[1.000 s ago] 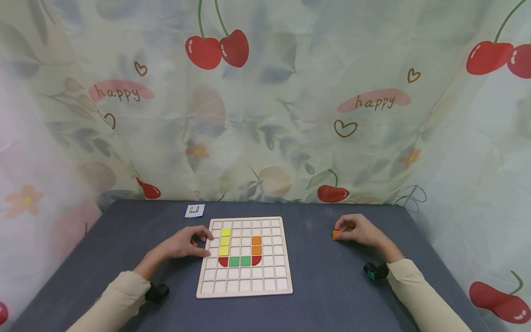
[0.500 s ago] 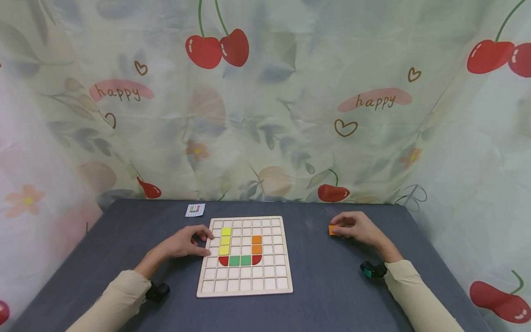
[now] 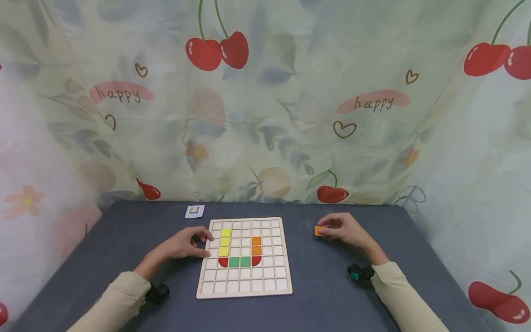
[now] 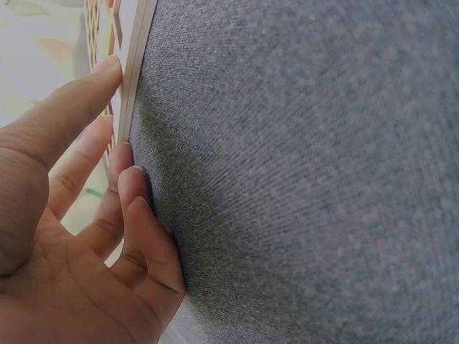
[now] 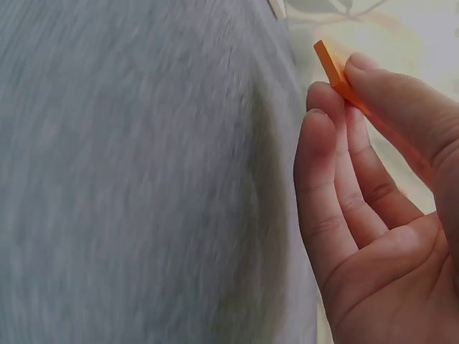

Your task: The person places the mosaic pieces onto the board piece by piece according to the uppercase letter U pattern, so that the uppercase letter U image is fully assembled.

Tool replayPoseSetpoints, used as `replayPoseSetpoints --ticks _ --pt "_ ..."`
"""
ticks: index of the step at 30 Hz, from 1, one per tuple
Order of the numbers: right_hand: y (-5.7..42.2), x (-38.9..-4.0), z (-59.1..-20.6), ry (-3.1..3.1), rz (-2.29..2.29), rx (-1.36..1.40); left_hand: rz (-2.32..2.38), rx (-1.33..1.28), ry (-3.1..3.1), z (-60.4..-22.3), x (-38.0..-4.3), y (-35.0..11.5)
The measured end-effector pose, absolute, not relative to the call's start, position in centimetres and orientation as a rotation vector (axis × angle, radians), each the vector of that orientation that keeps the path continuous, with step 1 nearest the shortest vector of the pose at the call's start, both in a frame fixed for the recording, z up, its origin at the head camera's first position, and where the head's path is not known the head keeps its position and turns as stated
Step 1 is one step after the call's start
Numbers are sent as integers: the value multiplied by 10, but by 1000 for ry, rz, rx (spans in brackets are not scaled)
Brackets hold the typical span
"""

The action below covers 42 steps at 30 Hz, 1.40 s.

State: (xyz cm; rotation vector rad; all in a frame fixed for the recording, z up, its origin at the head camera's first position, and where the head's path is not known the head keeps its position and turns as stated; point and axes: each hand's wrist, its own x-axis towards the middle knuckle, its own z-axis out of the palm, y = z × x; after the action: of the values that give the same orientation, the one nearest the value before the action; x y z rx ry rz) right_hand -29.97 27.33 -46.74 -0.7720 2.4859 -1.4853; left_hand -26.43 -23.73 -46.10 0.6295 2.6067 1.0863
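A pale wooden grid board (image 3: 269, 272) lies on the dark table in the head view. In its cells a U shape shows: yellow tiles (image 3: 225, 241) on the left, green tiles (image 3: 245, 262) between two red rounded corner tiles (image 3: 223, 262), and two orange tiles (image 3: 256, 250) on the right. My left hand (image 3: 186, 242) rests its thumb and fingertips on the board's left edge; some fingers bend loosely in the left wrist view. Off to the board's right, my right hand (image 3: 344, 230) pinches an orange square tile (image 5: 328, 66) between thumb and fingertips, over the cloth.
A small card (image 3: 194, 211) printed with a coloured U on a grid lies behind the board's left corner. The dark cloth-covered table (image 3: 315, 286) ends at a printed curtain (image 3: 265, 115) behind. A dark band with a small device sits on each wrist.
My right hand has moved left toward the board, carrying the orange tile with it. The left hand and the board have stayed in place.
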Motion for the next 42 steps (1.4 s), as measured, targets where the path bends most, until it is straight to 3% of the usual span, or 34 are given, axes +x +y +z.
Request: replayPoseSetpoints --ticks 42 --pt "161 -312 -466 2330 -1524 -970 1085 671 2605 -459 -263 -238"
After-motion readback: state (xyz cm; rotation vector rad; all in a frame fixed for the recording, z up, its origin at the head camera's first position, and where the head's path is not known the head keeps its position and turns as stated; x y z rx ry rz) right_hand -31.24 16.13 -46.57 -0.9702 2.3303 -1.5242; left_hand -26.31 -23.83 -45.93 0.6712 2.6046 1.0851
